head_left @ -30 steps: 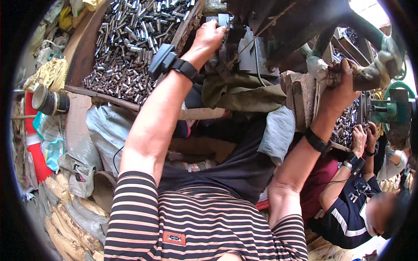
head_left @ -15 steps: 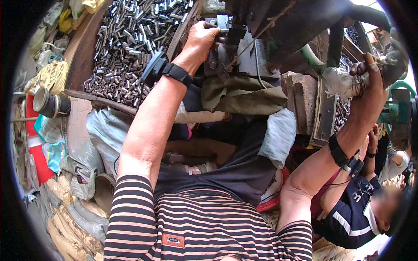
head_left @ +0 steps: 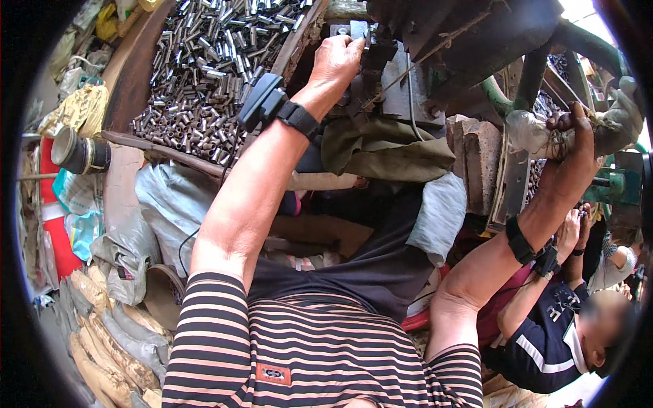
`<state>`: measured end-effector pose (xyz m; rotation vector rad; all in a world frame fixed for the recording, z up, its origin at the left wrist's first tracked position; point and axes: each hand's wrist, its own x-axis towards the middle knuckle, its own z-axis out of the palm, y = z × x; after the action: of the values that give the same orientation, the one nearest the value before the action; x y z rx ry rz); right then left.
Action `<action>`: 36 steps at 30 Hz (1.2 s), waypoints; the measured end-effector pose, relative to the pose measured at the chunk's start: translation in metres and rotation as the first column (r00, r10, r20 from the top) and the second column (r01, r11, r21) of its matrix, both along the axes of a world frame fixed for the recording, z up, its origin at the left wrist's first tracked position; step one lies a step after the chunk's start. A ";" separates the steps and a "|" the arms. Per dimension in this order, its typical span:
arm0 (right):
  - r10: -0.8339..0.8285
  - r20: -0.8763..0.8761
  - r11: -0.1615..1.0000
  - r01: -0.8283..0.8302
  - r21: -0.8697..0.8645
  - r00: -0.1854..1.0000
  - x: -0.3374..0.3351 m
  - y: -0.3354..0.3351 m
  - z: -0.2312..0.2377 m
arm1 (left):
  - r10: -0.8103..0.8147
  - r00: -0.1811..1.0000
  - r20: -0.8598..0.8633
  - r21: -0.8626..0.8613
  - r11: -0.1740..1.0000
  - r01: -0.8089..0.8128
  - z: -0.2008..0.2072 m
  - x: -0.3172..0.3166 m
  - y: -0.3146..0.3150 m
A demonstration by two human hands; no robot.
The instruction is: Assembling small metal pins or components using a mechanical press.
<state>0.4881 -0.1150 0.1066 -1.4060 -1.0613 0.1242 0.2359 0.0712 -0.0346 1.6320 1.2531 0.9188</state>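
My left hand [head_left: 336,62] reaches to the dark press-like machine [head_left: 388,75], its back turned up and its fingers bent together beside a small shiny metal block [head_left: 359,31]. Whatever those fingertips pinch is hidden behind the hand. At the right, my right hand [head_left: 575,132] is wrapped round a lever handle [head_left: 532,130] bound in clear plastic and cord. Left of the machine, a wooden tray [head_left: 129,88] holds many short metal tubes [head_left: 211,75].
An olive cloth [head_left: 388,146] hangs below the machine, beside upright bricks [head_left: 476,160]. A black cylindrical container [head_left: 85,151] and a grey plastic bag [head_left: 126,251] stand left. Another person [head_left: 544,340] works close on the right near a green machine [head_left: 615,180].
My left hand has shifted right and turned its back further upward, by the metal block. My right hand keeps its hold on the lever. The other person's hand has come into fuller view.
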 end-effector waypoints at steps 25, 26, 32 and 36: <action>0.004 -0.406 0.959 0.112 0.261 0.914 -0.013 0.013 -0.034 | 0.011 0.930 0.368 -0.355 0.926 0.130 0.005 -0.005 -0.004; -0.013 -0.380 0.944 0.137 0.301 0.925 -0.015 0.019 -0.048 | 0.006 0.939 0.343 -0.334 0.935 0.116 0.007 -0.005 -0.006; -0.335 0.689 0.941 0.194 0.276 0.642 0.011 0.015 -0.072 | -0.033 0.949 0.314 -0.239 0.964 0.113 0.006 -0.004 -0.006; -0.193 0.605 0.977 0.096 0.190 0.772 0.009 0.008 -0.057 | -0.026 0.965 -0.261 0.247 0.965 0.092 0.006 0.001 0.004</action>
<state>0.4974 -0.1075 0.0499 -1.4160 -1.4580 -0.5690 0.2365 0.0750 -0.0290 2.0359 1.2886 0.8825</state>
